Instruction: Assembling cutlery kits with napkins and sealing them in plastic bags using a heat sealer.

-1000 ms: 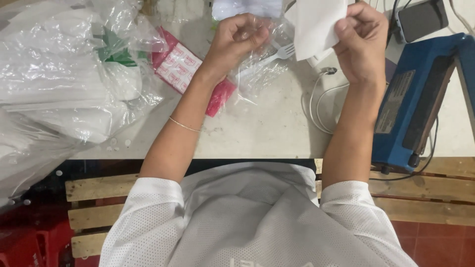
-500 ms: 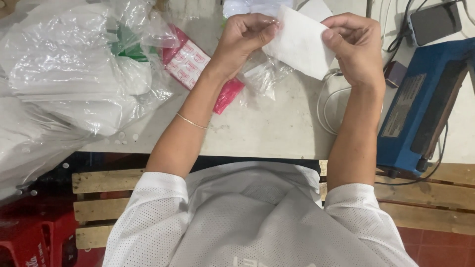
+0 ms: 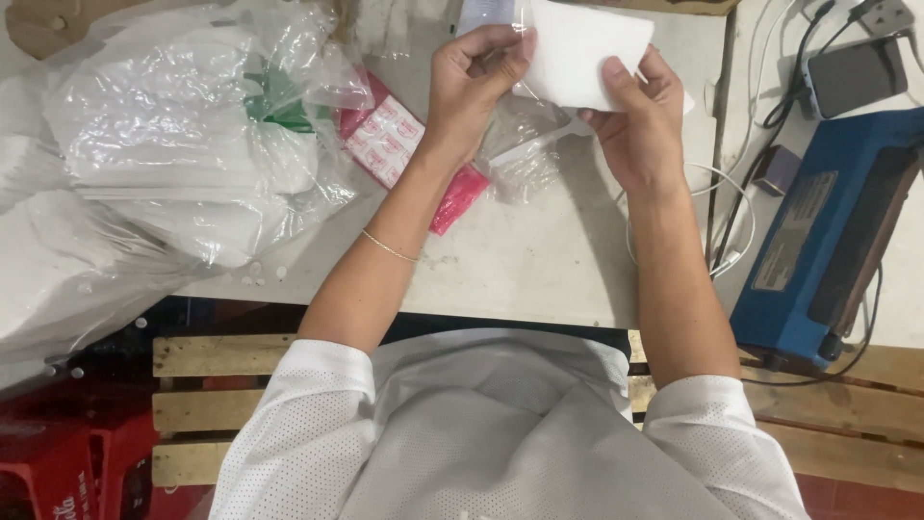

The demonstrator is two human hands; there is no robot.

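A: What do the person's hands hold?

B: The left hand (image 3: 474,72) and the right hand (image 3: 630,120) both hold a folded white paper napkin (image 3: 587,53) above the pale grey desk (image 3: 539,250), at about twelve o'clock from the body. Each grip is pressed together on it: the left pinches its left edge along with a small clear plastic sleeve (image 3: 525,144) that hangs below, and the right thumb lies flat across its lower right corner.

A: What has changed?

B: A second ago the hands were well apart, the left closed on the sleeve alone, the right lifting the napkin. Now they have met on the napkin, which sits squarer and higher. By that showing, the napkin is being lined up with the sleeve's mouth; whether it has entered cannot be told.

A: And round about?

B: A white plastic fork (image 3: 539,144) shows inside the sleeve. At ten o'clock lies a pink and white printed packet (image 3: 390,144), beyond it a heap of clear plastic bags (image 3: 173,144). At three o'clock stands a blue box-shaped sealing machine (image 3: 828,231), with white cables (image 3: 731,221) beside it.
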